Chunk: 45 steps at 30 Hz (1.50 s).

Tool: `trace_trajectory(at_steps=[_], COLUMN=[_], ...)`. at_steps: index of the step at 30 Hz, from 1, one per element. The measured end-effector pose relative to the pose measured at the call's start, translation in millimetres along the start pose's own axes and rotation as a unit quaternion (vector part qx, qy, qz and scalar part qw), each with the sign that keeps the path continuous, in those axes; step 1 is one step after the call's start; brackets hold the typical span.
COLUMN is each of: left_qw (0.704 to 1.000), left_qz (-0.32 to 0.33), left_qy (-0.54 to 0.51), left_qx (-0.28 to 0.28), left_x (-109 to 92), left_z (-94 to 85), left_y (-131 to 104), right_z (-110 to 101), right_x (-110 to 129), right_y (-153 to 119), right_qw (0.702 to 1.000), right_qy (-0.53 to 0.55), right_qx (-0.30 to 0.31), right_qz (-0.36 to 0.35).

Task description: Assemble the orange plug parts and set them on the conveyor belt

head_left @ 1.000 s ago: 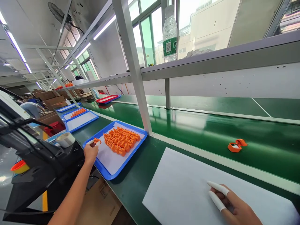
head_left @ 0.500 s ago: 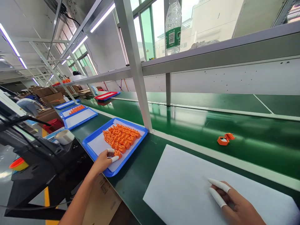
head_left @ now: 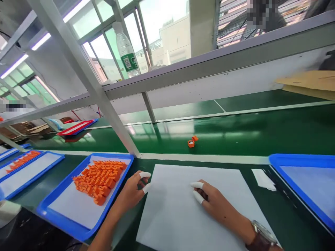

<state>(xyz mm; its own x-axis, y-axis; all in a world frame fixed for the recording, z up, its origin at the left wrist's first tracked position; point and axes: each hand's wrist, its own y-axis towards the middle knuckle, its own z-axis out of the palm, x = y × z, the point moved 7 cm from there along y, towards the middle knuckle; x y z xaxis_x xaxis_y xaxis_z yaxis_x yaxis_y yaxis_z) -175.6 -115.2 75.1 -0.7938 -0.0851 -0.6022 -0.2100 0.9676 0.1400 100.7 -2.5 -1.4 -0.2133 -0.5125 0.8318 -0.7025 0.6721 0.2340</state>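
Note:
My left hand is over the gap between a blue tray and a white sheet. White finger cots cover its thumb and index finger, whose tips are apart with nothing visible between them; the curled fingers behind are partly hidden. Over the middle of the sheet, my right hand, with the same cots, has its thumb and index tips slightly apart and no object showing. Many small orange plastic parts lie in rows on white paper in the tray.
A small opened orange box sits on the green conveyor belt beyond the sheet. Another blue tray is at right, near a white paper scrap. A metal post rises behind the left tray; a plastic bottle stands on the shelf.
My left hand has left the orange parts in the tray and moved right to the sheet's edge. My view has turned right, bringing the right-hand tray into sight.

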Motion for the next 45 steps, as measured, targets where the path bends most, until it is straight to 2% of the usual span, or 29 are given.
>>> trace_trajectory(at_steps=[3,8,11,13,17,20,22,25,27,29,31,34,38,42,45], left_qw=[0.997,0.995,0.994,0.993,0.988,0.982,0.977,0.971,0.975,0.98,0.981,0.976,0.961,0.97,0.974], left_qz=[0.026,0.013,-0.004,-0.016,-0.035,-0.029,-0.013,0.025,0.087,0.136,0.146,0.114,0.071,0.112,0.136], left_qy=[-0.064,-0.1,-0.102,-0.109,-0.144,-0.185,-0.21,-0.222,-0.165,-0.09,-0.066,-0.135,-0.225,-0.198,-0.166], left_qx=[0.033,-0.007,-0.038,-0.051,-0.045,-0.009,0.024,0.081,0.117,0.118,0.11,0.125,0.144,0.091,0.07], left_x=[-14,-29,-37,-40,-48,-61,-75,-97,-112,-119,-117,-103,-88,-85,-84], left_z=[56.9,120.9,143.2,152.0,157.2,154.6,150.9,142.5,136.1,128.6,123.9,125.8,134.8,134.5,136.1], left_y=[63,166,212,234,251,239,217,166,128,95,71,52,41,36,33], right_z=[-6,-10,-11,-13,-15,-18,-22,-28,-31,-32,-31,-26,-21,-15,-12], right_x=[8,7,6,5,4,0,-8,-22,-27,-27,-26,-22,-12,-4,-6], right_y=[1,1,2,2,3,5,7,11,12,14,14,12,5,1,-2], right_qw=[1.0,0.999,0.999,0.999,0.998,0.996,0.988,0.938,0.897,0.883,0.895,0.923,0.944,0.956,0.958], right_qy=[-0.002,0.008,0.012,0.01,0.01,0.056,0.137,0.315,0.405,0.431,0.405,0.347,0.296,0.263,0.245], right_qx=[-0.017,-0.027,-0.031,-0.033,-0.041,-0.058,-0.077,-0.109,-0.124,-0.126,-0.117,-0.098,-0.092,-0.063,-0.069], right_qz=[-0.016,-0.032,-0.035,-0.036,-0.038,-0.027,0.015,0.099,0.127,0.139,0.146,0.135,0.112,0.113,0.131])
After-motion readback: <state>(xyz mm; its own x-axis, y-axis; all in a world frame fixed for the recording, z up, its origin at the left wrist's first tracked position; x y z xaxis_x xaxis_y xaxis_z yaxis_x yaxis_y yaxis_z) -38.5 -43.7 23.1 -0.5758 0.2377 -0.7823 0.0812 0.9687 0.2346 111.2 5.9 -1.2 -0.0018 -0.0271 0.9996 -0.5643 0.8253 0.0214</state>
